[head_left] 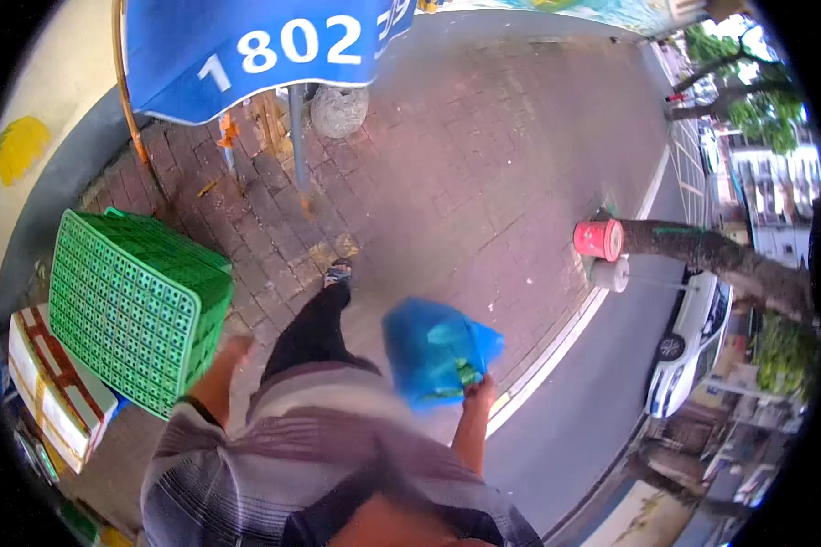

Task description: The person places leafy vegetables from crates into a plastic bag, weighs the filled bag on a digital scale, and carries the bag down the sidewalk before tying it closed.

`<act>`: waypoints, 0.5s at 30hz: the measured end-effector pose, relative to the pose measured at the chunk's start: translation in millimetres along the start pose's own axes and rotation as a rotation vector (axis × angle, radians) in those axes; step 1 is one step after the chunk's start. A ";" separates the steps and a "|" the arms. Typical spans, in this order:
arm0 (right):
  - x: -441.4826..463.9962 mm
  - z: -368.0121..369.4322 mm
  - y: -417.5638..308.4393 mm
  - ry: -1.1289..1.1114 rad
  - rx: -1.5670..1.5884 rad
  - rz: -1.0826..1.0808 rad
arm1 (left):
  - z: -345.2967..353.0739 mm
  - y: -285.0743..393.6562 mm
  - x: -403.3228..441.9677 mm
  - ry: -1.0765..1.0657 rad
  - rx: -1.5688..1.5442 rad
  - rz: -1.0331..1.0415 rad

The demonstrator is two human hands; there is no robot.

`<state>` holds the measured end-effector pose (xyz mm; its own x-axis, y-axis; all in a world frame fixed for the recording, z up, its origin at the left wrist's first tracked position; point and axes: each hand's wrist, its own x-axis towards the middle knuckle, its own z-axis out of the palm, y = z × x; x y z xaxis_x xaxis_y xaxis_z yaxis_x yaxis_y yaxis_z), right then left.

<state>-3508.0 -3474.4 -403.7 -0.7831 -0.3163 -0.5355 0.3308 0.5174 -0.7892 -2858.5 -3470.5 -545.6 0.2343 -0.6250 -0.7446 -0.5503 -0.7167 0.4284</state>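
Observation:
A blue plastic bag (429, 342) hangs from my right hand (480, 392), whose fingers are closed around its gathered edge. Something green and leafy shows through the bag's side. My left hand (235, 354) is low at my left, smeared by motion, so its fingers cannot be made out. Close beside it stands a green plastic crate (123, 310) with perforated sides; whether the hand touches it I cannot tell. My foot (338, 272) is stepping on the brick pavement (465, 182).
White foam boxes (55, 392) lie beside the crate. Ahead hangs a blue canopy (265, 55) marked 1802, near a grey pole (298, 137) and a round stone (339, 109). On the right are a red bucket (597, 240), a tree trunk (711, 251) and a parked white car (691, 342).

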 end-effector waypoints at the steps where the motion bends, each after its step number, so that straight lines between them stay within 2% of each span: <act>1: 20.2 24.9 -26.9 -0.041 -0.013 0.000 | -21.7 43.4 23.5 -0.021 -0.066 0.025; 2: 40.6 50.2 -54.2 -0.082 -0.026 -0.001 | -44.0 87.2 47.2 -0.043 -0.132 0.049; 3: 41.2 88.8 -98.4 -0.066 0.071 0.074 | -51.9 117.6 69.3 0.047 -0.377 0.091; 5: 58.2 130.2 -161.9 -0.198 0.033 0.045 | -79.6 178.2 102.4 0.089 -0.809 0.035; 7: 60.7 172.5 -237.5 -0.238 0.021 0.012 | -101.6 197.5 140.3 0.097 -0.739 0.029; 9: 79.6 202.1 -288.6 -0.445 -0.024 -0.145 | -122.4 265.9 121.5 0.183 -0.713 -0.086; 10: 93.0 223.7 -312.1 -0.450 -0.028 -0.142 | -112.5 272.1 124.0 0.212 -0.631 -0.077; 12: 130.6 272.9 -350.9 -0.497 -0.066 -0.102 | -90.8 257.3 153.9 0.284 -0.490 -0.045; 13: 150.9 304.3 -363.8 -0.541 -0.092 -0.066 | -58.2 181.8 207.6 0.311 -0.193 0.264; 15: 216.8 371.3 -370.4 -0.640 -0.126 -0.067 | -14.1 207.2 189.0 0.166 -0.284 0.117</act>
<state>-3604.7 -4029.9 -339.1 -0.3189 -0.7417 -0.5901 0.1970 0.5571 -0.8067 -2917.0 -3741.5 -590.3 0.3233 -0.7328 -0.5987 -0.3412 -0.6804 0.6485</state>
